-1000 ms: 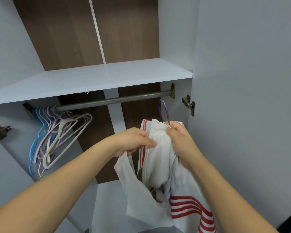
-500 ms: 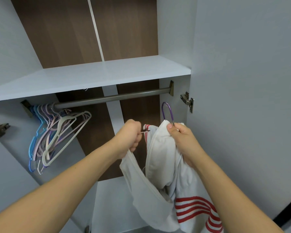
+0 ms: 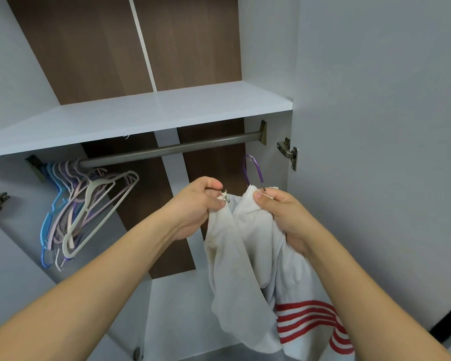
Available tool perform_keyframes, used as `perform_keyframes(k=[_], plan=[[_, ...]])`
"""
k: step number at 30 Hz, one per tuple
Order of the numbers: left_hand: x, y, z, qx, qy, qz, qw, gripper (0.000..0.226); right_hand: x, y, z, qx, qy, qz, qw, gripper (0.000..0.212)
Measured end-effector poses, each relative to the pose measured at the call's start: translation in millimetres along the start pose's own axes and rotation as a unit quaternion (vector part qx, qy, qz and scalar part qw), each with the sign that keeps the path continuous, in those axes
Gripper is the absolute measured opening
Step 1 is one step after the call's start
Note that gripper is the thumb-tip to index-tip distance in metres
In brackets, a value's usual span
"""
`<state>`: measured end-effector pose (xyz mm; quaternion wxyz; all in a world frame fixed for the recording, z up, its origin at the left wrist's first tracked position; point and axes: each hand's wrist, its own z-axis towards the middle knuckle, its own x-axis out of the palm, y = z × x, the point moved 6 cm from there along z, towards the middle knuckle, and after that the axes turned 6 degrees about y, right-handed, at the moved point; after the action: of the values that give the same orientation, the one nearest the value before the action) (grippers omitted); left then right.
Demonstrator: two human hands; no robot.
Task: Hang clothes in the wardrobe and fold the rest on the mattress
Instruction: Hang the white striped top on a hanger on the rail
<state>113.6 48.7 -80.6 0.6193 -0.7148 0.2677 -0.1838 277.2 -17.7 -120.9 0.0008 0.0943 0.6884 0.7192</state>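
- Gripping-wise, your left hand (image 3: 193, 204) is curled tight on the zipper pull (image 3: 225, 197) and that edge of the white jacket (image 3: 248, 251).
- Off to the far left, spare hangers (image 3: 89, 207) bunch on the rail (image 3: 167, 149), well apart from you.
- Your right hand (image 3: 279, 212) pinches the collar against the purple hanger (image 3: 253, 170), whose hook sits below the rail, not on it yet.
- Looks like you're mid zip-up, jacket already on the hanger.
- Next up I'd guess: finish the zip, then lift the hook over the rail's free right end, keeping the collar from slipping.
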Motion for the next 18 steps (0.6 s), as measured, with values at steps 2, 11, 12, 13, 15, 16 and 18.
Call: perform_keyframes(k=[2, 11, 12, 13, 15, 16, 18], plan=[[-3.6, 4.7, 1.3, 0.012, -0.026, -0.026, 0.999, 0.032, 1.5, -2.8, -0.1, 0.015, 0.033, 0.04, 0.999, 0.018], [1.2, 15.5, 4.2, 0.016, -0.06, -0.013, 0.998, 0.023, 9.3, -4.3, 0.9, 0.045, 0.109, -0.108, 0.987, 0.017], [1.7, 14.4, 4.2, 0.024, -0.063, -0.004, 0.998, 0.023, 11.0, -4.2, 0.8, 0.049, 0.117, -0.128, 0.984, 0.02], [2.7, 12.8, 4.0, 0.034, -0.066, 0.01, 0.997, 0.023, 12.9, -3.8, 0.3, 0.053, 0.125, -0.145, 0.98, 0.024], [4.1, 9.7, 3.4, 0.053, -0.076, 0.032, 0.995, 0.022, 17.2, -3.5, -0.6, 0.054, 0.147, -0.161, 0.975, 0.034], [5.0, 8.6, 3.1, 0.062, -0.081, 0.041, 0.994, 0.022, 18.2, -3.6, -0.8, 0.054, 0.152, -0.159, 0.974, 0.036], [8.0, 5.9, 1.6, 0.082, -0.092, 0.071, 0.99, 0.025, 18.9, -2.3, -1.9, 0.051, 0.15, -0.155, 0.975, 0.036]])
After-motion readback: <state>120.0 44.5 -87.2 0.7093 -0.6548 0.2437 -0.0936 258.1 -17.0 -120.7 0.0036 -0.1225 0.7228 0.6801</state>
